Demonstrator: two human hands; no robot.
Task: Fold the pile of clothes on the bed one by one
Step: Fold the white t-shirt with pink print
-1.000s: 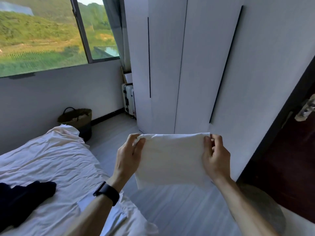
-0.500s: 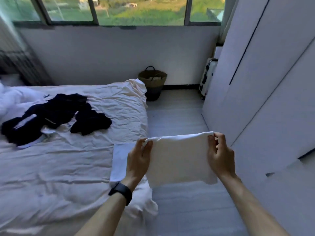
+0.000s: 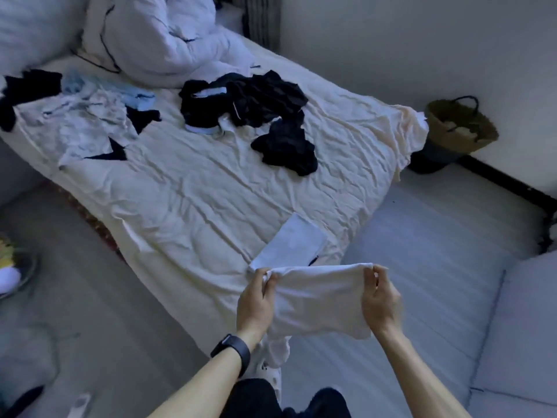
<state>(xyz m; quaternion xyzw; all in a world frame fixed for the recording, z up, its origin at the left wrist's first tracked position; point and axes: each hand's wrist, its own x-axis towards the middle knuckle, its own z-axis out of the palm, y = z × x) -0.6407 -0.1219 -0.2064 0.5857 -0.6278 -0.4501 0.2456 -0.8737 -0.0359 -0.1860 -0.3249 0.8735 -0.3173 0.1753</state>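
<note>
Bed [image 3: 196, 191] now wholly visible beyond garment [image 3: 316, 300]

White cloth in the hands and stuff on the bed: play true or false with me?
1. The left hand and right hand each pinch a top corner of the soft white cloth. True.
2. The flat folded white garment lies on a chair. False: it lies on the cream-sheeted bed.
3. The crumpled black clothes lie on the bed. True.
4. The brown woven basket stands on the bed. False: it stands on the floor.
</note>
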